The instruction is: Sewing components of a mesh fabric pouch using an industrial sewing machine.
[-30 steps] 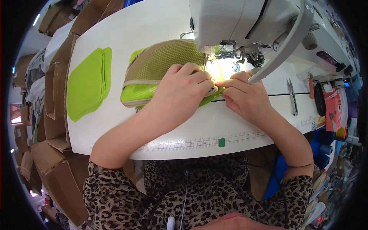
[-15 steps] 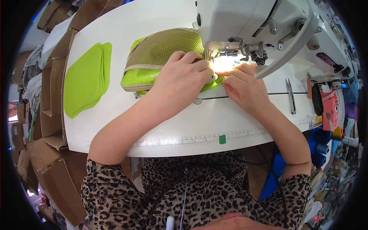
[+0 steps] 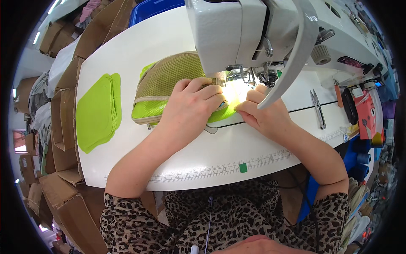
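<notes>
A lime-green and tan mesh fabric pouch (image 3: 167,80) with beige edging lies on the white sewing table, its right end under the sewing machine's head (image 3: 224,34). My left hand (image 3: 191,103) is closed over the pouch's right side, fingers bent beside the lit needle area. From under those fingers a lime-green fabric edge (image 3: 223,113) sticks out to the right. My right hand (image 3: 264,111) pinches the tip of that edge between thumb and finger. Glare and the fingers hide the stitching spot. A zipper pull (image 3: 149,126) hangs at the pouch's lower left.
Stacked lime-green fabric pieces (image 3: 97,112) lie at the table's left. Thread snips (image 3: 318,109) rest on the right. A ruler strip (image 3: 203,172) runs along the front edge. Cardboard boxes (image 3: 65,207) crowd the left side; a curved grey arm (image 3: 296,55) hangs above my right hand.
The whole view has shifted, so the table, machine and hands appear lower, and a blue bin shows at the top. Both hands keep their hold beside the needle area.
</notes>
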